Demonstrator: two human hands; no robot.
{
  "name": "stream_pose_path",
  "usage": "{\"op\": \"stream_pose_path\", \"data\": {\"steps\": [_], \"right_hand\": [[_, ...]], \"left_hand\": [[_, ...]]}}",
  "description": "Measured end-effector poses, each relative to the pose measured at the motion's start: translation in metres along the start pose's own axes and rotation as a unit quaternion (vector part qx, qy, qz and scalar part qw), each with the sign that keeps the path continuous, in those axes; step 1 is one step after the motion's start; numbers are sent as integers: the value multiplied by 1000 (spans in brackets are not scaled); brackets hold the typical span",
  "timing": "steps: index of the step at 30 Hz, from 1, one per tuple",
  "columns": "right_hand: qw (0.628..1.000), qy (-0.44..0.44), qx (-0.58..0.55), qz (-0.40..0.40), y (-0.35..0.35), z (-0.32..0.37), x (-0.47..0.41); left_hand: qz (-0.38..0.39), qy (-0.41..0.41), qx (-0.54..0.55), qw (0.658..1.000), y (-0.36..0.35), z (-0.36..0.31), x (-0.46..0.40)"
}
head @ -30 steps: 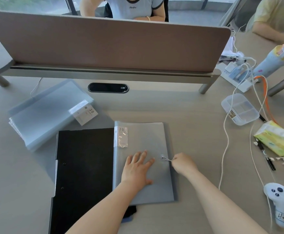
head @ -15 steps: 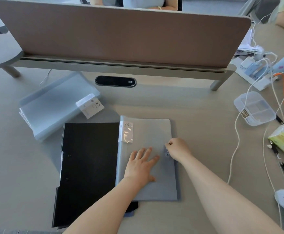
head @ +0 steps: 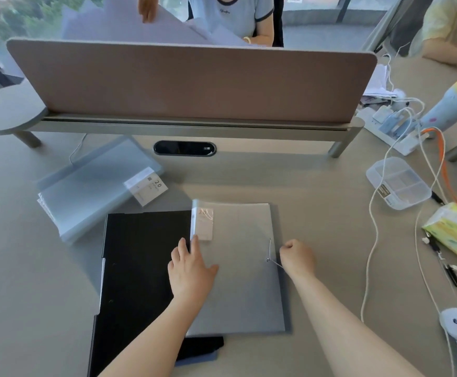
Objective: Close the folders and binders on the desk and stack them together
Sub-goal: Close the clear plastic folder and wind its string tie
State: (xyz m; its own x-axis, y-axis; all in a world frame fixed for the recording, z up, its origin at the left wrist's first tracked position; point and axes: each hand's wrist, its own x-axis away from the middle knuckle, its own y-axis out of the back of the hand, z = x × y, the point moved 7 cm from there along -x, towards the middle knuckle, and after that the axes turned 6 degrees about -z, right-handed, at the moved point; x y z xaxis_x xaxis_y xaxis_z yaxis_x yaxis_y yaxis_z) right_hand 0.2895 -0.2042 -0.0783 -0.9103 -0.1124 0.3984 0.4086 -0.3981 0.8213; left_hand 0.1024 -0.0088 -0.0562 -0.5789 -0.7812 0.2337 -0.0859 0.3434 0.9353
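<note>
right hand (head: pixel 298 257) pinching elastic cord (head: pixel 272 254), grey folder's (head: pixel 243 281) right edge

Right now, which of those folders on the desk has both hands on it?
The grey folder with the elastic cord, lying partly over the black binder. The other grey folder, far left, lies untouched.

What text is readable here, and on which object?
"20": white label on the clear folder at left; smaller print beneath unreadable.
Red-marked sticker on the grey folder: unreadable.
Storage box label, shirt print: too small.
</note>
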Motion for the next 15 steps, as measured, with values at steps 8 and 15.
{"op": "stream_pose_path", "data": {"steps": [8, 15], "right_hand": [[999, -22, -24, 23, -3, -4, 0], [998, -42, -34, -13, 17, -30, -6]], "left_hand": [[34, 87, 196, 976, -3, 1, -3], [68, 48, 208, 975, -22, -19, 9]]}}
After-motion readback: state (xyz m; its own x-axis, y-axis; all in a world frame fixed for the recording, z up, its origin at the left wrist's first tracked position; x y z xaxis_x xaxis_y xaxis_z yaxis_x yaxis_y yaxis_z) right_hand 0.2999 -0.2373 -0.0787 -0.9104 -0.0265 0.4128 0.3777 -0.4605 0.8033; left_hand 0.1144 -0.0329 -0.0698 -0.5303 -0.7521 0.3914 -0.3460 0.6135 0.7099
